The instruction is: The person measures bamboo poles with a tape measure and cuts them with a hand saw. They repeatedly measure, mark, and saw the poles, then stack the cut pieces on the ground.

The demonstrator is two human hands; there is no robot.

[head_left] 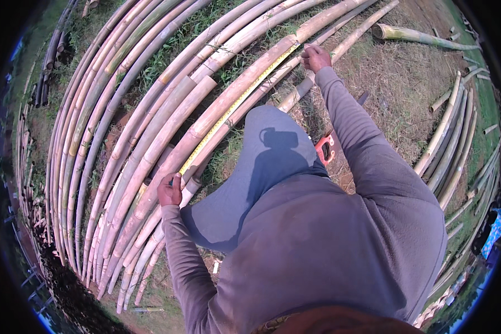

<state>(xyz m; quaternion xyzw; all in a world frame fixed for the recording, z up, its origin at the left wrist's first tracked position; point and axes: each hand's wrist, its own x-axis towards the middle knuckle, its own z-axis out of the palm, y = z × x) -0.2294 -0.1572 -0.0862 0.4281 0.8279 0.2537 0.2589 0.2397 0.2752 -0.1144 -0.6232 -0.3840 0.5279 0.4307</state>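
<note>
A yellow measuring tape (pixel 243 100) is stretched straight along a thick tan bamboo pole (pixel 221 106). My left hand (pixel 170 190) is closed around the near end of the tape, and something small and dark shows between its fingers. At the tape's far end, beside a joint or cut in the bamboo, my right hand (pixel 316 58) is closed, fingers bent in at the tape. What exactly lies under those fingertips is hidden. My bent knee in grey trousers (pixel 273 139) rises just right of the tape, with a shadow cast on it.
Many long bamboo poles (pixel 89 122) lie side by side across the left. A handsaw with an orange-red handle (pixel 325 149) rests on the ground by my right leg. Further bamboo lengths (pixel 451 142) and a thick hollow piece (pixel 420 35) lie on dry grass at right.
</note>
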